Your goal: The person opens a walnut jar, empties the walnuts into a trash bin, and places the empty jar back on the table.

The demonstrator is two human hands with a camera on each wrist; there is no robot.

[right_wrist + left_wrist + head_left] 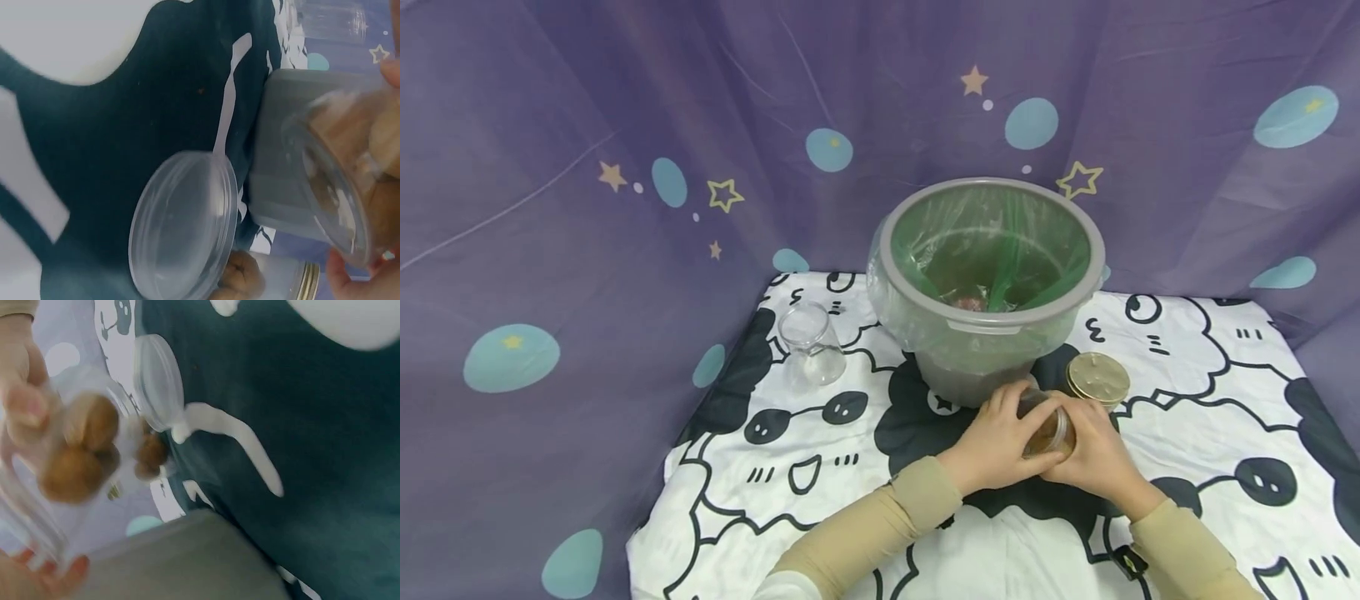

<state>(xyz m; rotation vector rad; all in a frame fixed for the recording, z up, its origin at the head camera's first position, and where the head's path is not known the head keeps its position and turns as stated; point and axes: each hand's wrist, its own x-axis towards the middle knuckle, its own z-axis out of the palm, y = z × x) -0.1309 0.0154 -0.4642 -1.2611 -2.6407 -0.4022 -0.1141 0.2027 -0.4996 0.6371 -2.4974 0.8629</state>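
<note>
Both hands hold a clear jar (1043, 422) with round brown pieces (78, 465) inside, close in front of the bin. My left hand (1000, 437) wraps the jar's left side, and my right hand (1092, 454) grips it from the right, with fingertips meeting near its top in the head view. Seen from the right wrist, the jar is lifted over the cloth, and its round end (328, 194) faces down toward the table. Below it lies a clear round lid (184, 225), which the hands hide in the head view.
A grey bin (977, 379) with a green-tinted liner stands behind the hands. To its right is a gold-lidded jar (1099, 379), also with brown pieces inside. A clear glass jar (812, 346) is at the left. The table carries a patterned cloth (820, 442); a purple curtain (587, 275) hangs behind.
</note>
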